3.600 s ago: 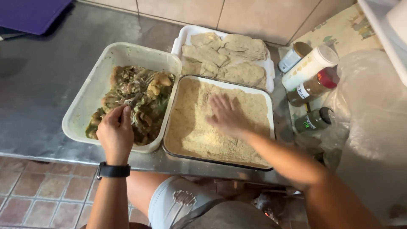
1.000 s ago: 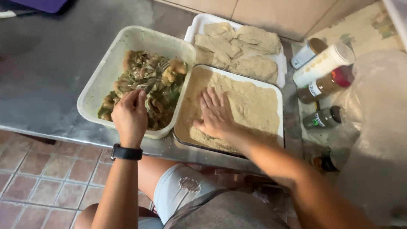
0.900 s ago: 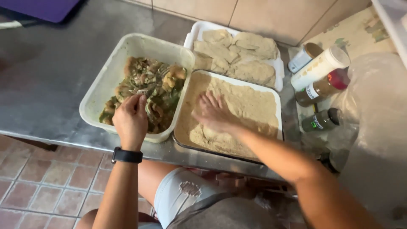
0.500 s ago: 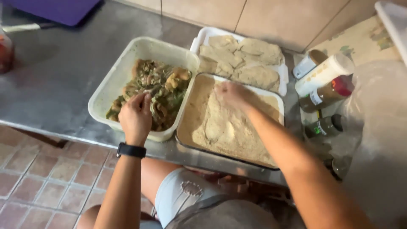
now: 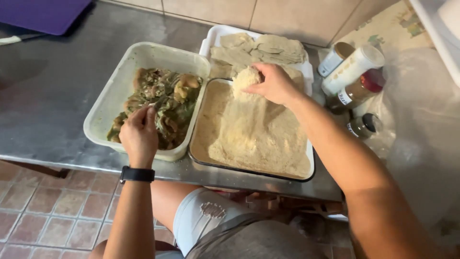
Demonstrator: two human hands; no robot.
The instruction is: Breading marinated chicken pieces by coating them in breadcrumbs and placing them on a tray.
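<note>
Right hand (image 5: 273,85) grips a crumbed cutlet (image 5: 245,78) lifted over the crumb tray (image 5: 199,144), near the white tray (image 5: 211,38) of coated pieces, while left hand (image 5: 139,132) pinches marinated meat (image 5: 163,103) in its tub (image 5: 103,115).

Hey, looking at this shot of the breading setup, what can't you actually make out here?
- Head view: the underside of the breaded piece, covered by the right hand lifting it.
- What the left hand grips in the tub of marinated pieces: its fingertips are buried.
- The crumb tray: its bottom lies under crumbs.
- The spice jars: contents too small to tell.
- The purple board: cut off by the top edge.
</note>
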